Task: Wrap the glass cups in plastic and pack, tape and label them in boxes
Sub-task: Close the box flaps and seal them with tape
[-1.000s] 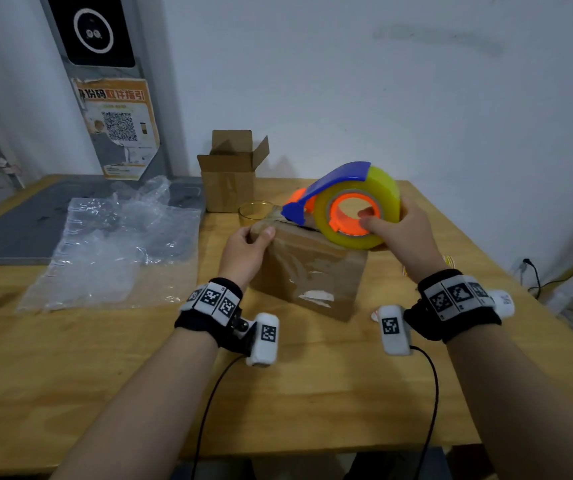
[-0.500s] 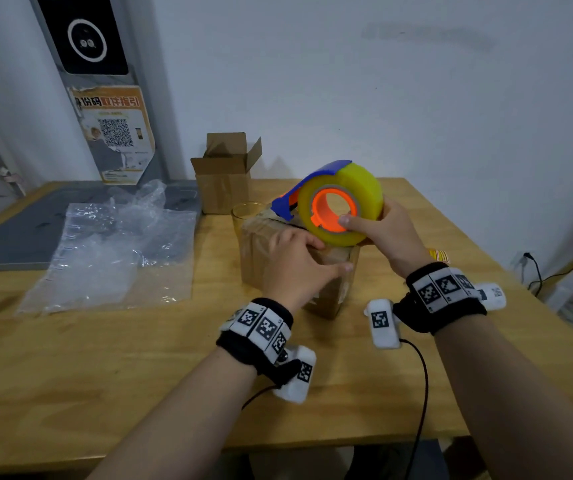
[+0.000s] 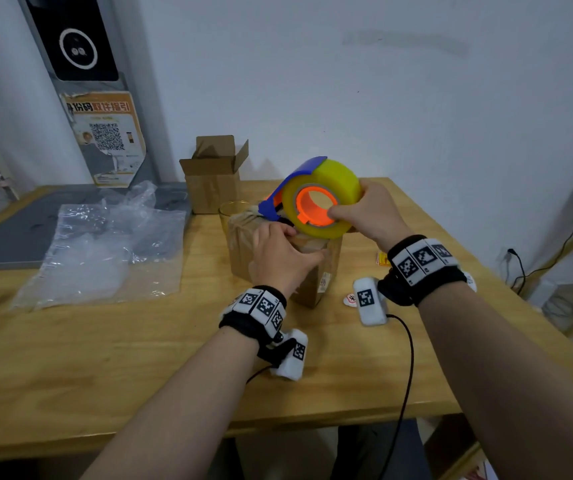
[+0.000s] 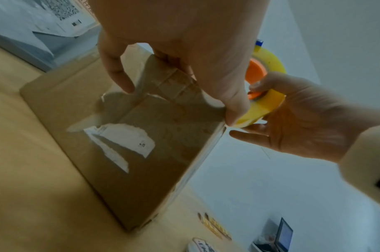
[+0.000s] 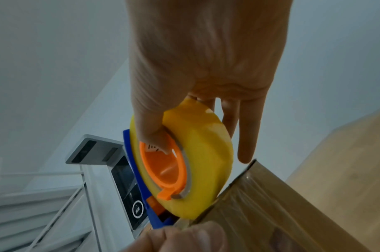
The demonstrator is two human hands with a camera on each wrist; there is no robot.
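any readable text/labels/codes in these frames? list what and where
Orange poster on the wall: a headline of Chinese characters, too blurred to quote; QR code below it.
Box being taped: torn white label, tiny print unreadable.
Wristbands: square black-and-white marker codes, no words.
Round sticker on the table: red mark, unreadable.
Tape dispenser: no legible text.

Brown box (image 3: 316,271), yellow tape roll (image 3: 337,181) on orange core, blue guard, checkered black-white wristbands (image 3: 423,258), tan table (image 3: 105,358)
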